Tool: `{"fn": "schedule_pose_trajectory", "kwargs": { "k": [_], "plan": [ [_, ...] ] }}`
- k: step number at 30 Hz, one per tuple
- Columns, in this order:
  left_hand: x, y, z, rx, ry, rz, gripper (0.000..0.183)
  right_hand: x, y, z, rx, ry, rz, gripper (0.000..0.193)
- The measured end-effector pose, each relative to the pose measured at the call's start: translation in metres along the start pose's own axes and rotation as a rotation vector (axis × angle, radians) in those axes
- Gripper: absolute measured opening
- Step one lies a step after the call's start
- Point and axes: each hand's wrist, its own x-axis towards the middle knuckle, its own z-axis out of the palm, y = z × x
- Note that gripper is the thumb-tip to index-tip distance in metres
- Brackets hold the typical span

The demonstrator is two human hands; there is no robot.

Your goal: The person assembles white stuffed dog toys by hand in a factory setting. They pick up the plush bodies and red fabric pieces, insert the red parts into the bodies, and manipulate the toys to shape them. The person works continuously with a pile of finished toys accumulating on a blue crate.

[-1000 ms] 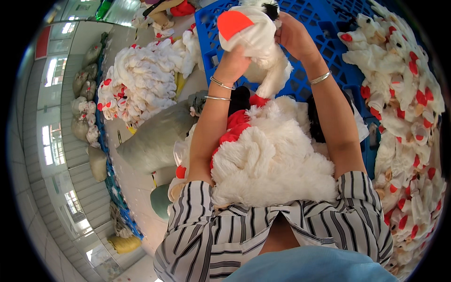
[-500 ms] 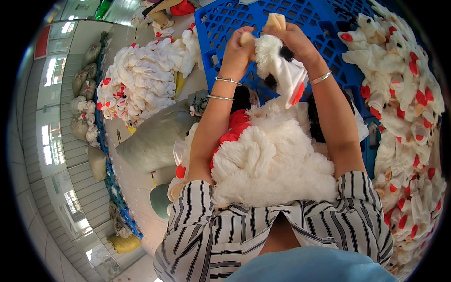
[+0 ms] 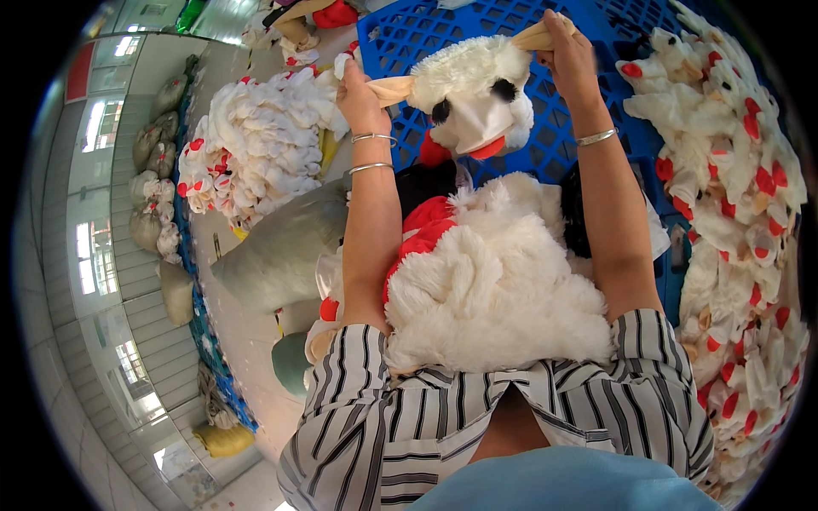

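Observation:
A white plush lamb head (image 3: pixel 473 72) with black eye patches and a red mouth piece hangs stretched between my hands, its face toward me. My left hand (image 3: pixel 360 95) is closed on one beige ear, pulled out to the left. Higher up, my right hand (image 3: pixel 569 61) pinches the other ear and draws it to the right. On my lap lies a heap of fluffy white plush pieces (image 3: pixel 503 281), with red fabric (image 3: pixel 426 230) along its left side.
Blue plastic pallets (image 3: pixel 409 38) lie on the floor in front. A large pile of white and red plush skins (image 3: pixel 733 230) runs down the right, and another pile (image 3: pixel 256 140) stands at the left. Between that pile and my lap is a grey-green sack (image 3: pixel 285 247).
Both hands have moved apart, left to the left and right up and right. The lamb head, bunched sideways before, is now spread by its ears with its face showing.

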Motion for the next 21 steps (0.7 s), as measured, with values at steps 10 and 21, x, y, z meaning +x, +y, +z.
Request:
{"fn": "schedule_pose_trajectory", "kwargs": {
  "k": [10,21],
  "plan": [
    [-0.025,-0.021,0.013,0.648,-0.492,0.410,0.041,-0.017,0.015,0.023,-0.163,-0.267,-0.028,0.041],
    [-0.063,-0.029,0.031,0.984,-1.022,0.223,0.042,-0.008,0.007,0.007,-0.026,-0.193,-0.038,0.032]
  ]
}}
